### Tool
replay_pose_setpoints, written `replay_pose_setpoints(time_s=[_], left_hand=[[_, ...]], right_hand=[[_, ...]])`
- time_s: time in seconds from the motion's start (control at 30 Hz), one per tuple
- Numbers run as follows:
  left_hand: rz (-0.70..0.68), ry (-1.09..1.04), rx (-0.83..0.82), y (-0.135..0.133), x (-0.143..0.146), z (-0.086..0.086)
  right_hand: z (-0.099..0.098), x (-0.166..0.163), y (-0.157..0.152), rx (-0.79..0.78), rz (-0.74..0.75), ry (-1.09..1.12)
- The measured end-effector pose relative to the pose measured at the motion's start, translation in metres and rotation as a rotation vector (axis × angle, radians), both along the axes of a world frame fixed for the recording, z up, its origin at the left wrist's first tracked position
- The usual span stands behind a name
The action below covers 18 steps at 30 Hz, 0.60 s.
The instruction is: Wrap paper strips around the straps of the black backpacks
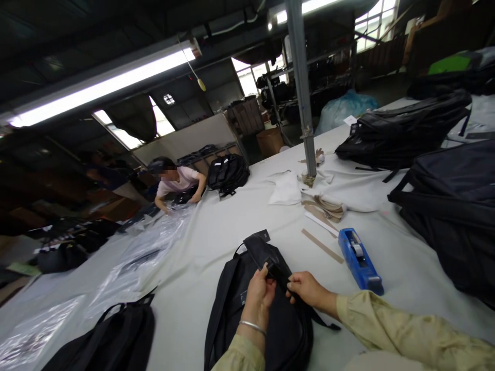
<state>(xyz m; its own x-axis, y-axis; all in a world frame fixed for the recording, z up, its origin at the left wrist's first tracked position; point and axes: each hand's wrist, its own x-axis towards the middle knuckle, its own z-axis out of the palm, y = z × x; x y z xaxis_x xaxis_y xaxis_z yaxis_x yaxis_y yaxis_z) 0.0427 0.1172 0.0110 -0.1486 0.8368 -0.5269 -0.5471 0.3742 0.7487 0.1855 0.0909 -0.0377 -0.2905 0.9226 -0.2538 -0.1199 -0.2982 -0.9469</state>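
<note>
A black backpack (228, 314) lies on the white-covered table in front of me, straps upward, a dark tag sticking out at its top. My left hand (262, 291) pinches a black shoulder strap (260, 248) near the backpack's upper middle, thumb on top. Just to its right, my right hand (303, 287) is closed on the same strap's lower part. A loose strap end pokes out below my right wrist. What exactly lies between the fingertips is too dark to make out beyond the black strap.
A blue tape dispenser (359, 260) stands right of my hands, beside tan strips (323, 246). More black backpacks lie at right (456, 216) and lower left (116, 335). A metal post (303, 87) rises from the table. Across it, a person (180, 180) leans over clear plastic bags (154, 247).
</note>
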Motion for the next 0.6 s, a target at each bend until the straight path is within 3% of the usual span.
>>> replay_pose_setpoints(time_s=[0.17, 0.3, 0.4, 0.6], left_hand=[[-0.085, -0.036, 0.018, 0.003, 0.0, 0.0], [-0.011, -0.041, -0.003, 0.013, -0.006, 0.009], [0.011, -0.058, -0.001, 0.02, -0.008, 0.013], [-0.064, -0.084, -0.002, 0.029, 0.0, 0.019]], right_hand=[[0.032, -0.012, 0.023, 0.066, -0.02, 0.048], [0.029, -0.006, 0.014, 0.004, 0.072, 0.027], [0.025, 0.0, 0.006, -0.064, 0.039, -0.035], [0.056, -0.005, 0.032, -0.087, -0.036, 0.014]])
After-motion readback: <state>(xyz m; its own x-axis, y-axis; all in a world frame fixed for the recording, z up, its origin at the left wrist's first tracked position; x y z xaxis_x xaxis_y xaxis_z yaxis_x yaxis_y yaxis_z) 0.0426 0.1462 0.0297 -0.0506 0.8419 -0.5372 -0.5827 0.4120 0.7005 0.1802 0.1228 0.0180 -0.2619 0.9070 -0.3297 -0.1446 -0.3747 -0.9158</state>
